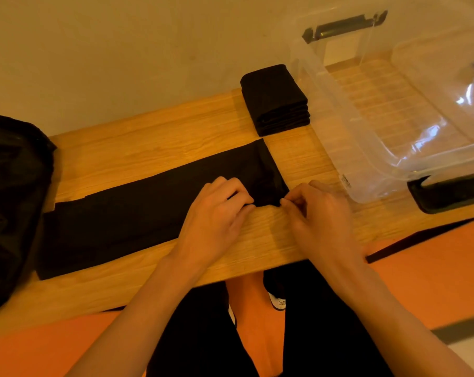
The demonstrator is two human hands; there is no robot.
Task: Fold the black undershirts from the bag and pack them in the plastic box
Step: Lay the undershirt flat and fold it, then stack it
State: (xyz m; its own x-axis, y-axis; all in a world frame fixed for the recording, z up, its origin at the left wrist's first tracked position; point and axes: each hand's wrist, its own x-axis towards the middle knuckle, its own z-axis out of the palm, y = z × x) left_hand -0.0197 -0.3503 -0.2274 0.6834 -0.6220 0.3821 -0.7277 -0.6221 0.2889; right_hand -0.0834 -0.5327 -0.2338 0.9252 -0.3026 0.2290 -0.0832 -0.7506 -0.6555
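One wooden table is seen mid-frame, with a plastic box set at upper right and a black bag at left. An undershirt is laid across the centre as a long strip, a folded stack above it; the strip's right end is pinched by left hand and right hand.

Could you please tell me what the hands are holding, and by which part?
The undershirt: the left hand and right hand both pinch its near edge at the right end.
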